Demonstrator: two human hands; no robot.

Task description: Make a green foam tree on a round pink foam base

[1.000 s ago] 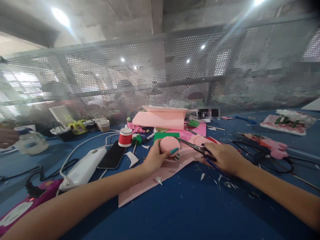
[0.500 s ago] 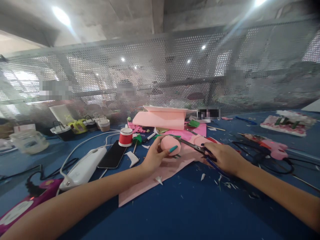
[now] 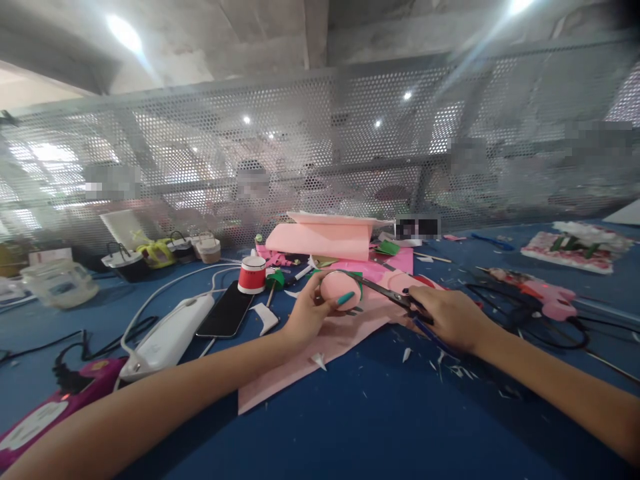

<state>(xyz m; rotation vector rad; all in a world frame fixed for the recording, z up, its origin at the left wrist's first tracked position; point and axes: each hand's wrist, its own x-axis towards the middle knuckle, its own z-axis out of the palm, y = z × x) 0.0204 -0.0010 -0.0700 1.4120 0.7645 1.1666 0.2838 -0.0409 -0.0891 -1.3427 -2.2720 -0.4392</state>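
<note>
Pinching, left hand [image 3: 307, 310]: I have it clamped on a round pink piece [image 3: 334, 288], the thumb with its teal nail lying across the front face, the other fingers partly hidden behind.
Round pink piece: I see it held up near the middle of my view, over a long pink sheet [image 3: 287, 380]; whether the two touch I can't tell.
Right hand [image 3: 453, 317]: I have its fingers wrapped around the handles of the scissors [image 3: 391, 293].
Scissors: the blades point left at the upper right edge of the round piece; from here I can't make out whether they bite into it, or how far apart they stand.
Phone side: left of the hands I get a black phone [image 3: 227, 310], a red cup [image 3: 253, 277] by its far end and a white block [image 3: 173, 333] just beside it.
Glue gun side: beyond the right hand, a pink glue gun [image 3: 555, 301] rests on the blue tabletop [image 3: 390, 427].
Screen side: a curled peach sheet [image 3: 320, 241] lies before the perforated metal screen [image 3: 285, 147].
</note>
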